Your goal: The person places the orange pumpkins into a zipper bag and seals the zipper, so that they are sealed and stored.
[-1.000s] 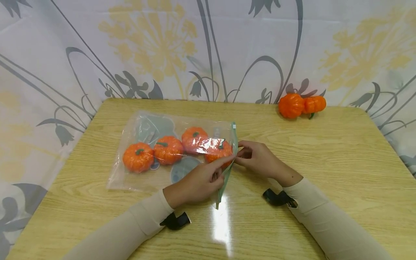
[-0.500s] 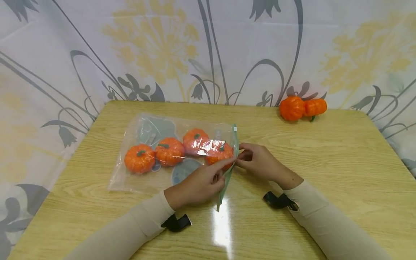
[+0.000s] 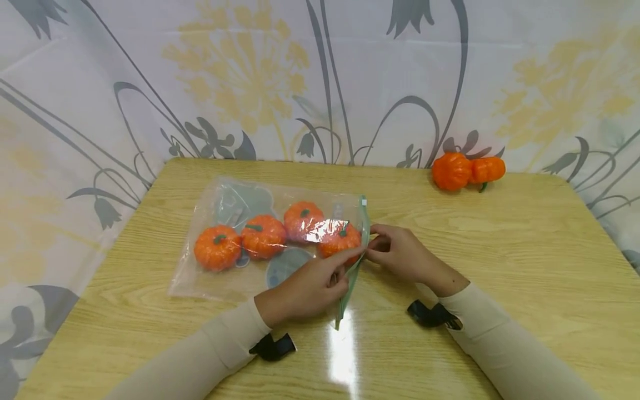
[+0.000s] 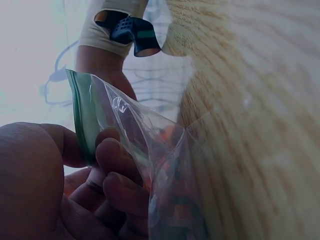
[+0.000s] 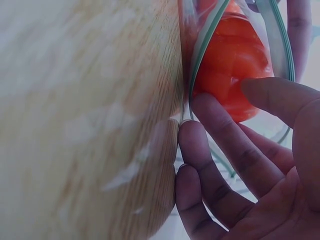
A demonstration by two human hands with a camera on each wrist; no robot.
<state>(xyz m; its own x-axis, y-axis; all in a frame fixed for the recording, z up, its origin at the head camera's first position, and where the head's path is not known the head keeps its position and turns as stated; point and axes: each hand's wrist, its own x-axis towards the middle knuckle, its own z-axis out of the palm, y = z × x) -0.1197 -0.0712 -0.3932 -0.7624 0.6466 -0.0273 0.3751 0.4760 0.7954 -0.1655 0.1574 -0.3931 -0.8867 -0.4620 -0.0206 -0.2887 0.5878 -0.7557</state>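
A clear zip bag (image 3: 205, 283) lies flat on the table with several small orange pumpkins (image 3: 218, 248) inside. Its green-edged mouth (image 3: 364, 219) faces right. My left hand (image 3: 306, 289) pinches the bag's edge between thumb and fingers, as the left wrist view shows at the green zip strip (image 4: 79, 117). At the mouth, from the right, is my right hand (image 3: 402, 253). In the right wrist view its thumb and index finger are spread apart before the nearest pumpkin (image 5: 232, 60), the index fingertip by the lower zip strip. Between the strips the mouth gapes.
Two more orange pumpkins, a rounder one (image 3: 451, 171) and one on its side (image 3: 488, 169), touch each other at the table's back right. Behind the wooden table (image 3: 525, 239) hangs a flower-patterned curtain (image 3: 350, 72). Black camera mounts (image 3: 429, 314) sit under the wrists.
The whole head view has shifted slightly down. Both hands keep their places at the bag's mouth, and the pumpkins stay where they were.
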